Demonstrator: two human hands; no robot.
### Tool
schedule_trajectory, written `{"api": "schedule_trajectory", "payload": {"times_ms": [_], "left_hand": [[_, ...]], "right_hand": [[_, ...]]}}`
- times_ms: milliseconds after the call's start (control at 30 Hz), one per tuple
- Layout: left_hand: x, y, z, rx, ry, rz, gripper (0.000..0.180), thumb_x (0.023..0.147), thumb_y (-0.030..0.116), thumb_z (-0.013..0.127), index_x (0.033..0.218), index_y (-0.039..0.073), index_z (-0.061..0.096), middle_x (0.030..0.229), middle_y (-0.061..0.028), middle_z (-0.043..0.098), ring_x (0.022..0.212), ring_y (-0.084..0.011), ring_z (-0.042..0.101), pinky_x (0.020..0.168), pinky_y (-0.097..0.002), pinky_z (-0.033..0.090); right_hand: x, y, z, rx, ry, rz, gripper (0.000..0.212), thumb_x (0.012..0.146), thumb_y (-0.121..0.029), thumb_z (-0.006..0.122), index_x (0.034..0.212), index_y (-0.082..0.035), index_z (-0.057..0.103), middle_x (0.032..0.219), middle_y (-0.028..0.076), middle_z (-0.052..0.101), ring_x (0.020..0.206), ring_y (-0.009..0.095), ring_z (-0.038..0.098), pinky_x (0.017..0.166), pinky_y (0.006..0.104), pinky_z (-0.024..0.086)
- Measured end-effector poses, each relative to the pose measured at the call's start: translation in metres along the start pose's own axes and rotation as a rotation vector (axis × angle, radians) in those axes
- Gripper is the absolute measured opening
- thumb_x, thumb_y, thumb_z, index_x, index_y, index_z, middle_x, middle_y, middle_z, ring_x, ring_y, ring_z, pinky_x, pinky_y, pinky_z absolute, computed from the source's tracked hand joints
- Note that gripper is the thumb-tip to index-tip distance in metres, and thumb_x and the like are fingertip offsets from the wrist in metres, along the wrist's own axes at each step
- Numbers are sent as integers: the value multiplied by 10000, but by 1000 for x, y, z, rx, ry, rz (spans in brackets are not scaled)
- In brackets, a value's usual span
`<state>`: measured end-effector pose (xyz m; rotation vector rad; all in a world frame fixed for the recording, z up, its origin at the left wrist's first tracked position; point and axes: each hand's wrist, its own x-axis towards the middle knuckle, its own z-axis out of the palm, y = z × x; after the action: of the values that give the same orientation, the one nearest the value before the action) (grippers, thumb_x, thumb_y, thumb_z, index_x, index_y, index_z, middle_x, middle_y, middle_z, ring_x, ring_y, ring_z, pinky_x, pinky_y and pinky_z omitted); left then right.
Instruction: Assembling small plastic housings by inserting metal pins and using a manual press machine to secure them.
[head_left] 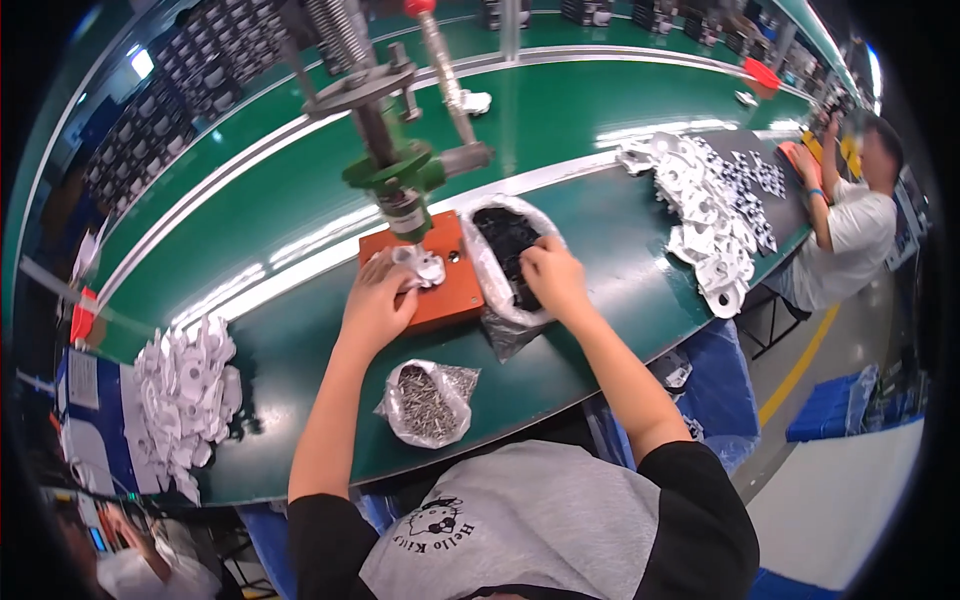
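Observation:
My left hand grips a small white molded part resting on an orange fixture block. Directly above that block hangs the green head of a press, with a lever at its side. My right hand is at the mouth of a clear plastic bag full of small black pieces. Its fingers are pinched together, and whatever they hold is hidden. Nearer to me lies an open plastic bag of small metal pins or screws.
Piles of white molded parts lie at the left and right of the dark green bench. A green conveyor belt runs behind. A co-worker sits at the far right; another person is at lower left. Blue bins stand below.

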<state>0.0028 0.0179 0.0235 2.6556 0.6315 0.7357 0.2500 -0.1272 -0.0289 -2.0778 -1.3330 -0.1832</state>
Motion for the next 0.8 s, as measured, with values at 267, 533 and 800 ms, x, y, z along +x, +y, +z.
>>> {"api": "schedule_trajectory", "payload": {"times_ms": [267, 533, 800], "left_hand": [[-6, -6, 7, 62, 35, 27, 180, 872, 172, 583, 993, 39, 595, 1262, -212, 546, 1240, -370, 466, 1059, -446, 351], [-12, -5, 12, 7, 126, 2, 161, 856, 154, 595, 969, 39, 592, 1241, -191, 569, 1234, -345, 479, 1057, -445, 355], [-15, -9, 17, 10, 144, -17, 174, 855, 170, 593, 979, 49, 611, 1252, -181, 566, 1220, -338, 491, 1061, -446, 352]], "right_hand": [[34, -41, -10, 239, 238, -282, 92, 775, -83, 674, 851, -33, 687, 917, 90, 668, 769, 266, 638, 711, 360, 495], [51, -88, 35, 278, 132, -521, 79, 732, -145, 685, 751, -69, 678, 833, 34, 693, 807, 200, 641, 733, 347, 434], [50, -86, 36, 334, 5, -563, 79, 696, -113, 719, 756, -70, 689, 868, 61, 692, 858, 227, 640, 783, 357, 460]]}}
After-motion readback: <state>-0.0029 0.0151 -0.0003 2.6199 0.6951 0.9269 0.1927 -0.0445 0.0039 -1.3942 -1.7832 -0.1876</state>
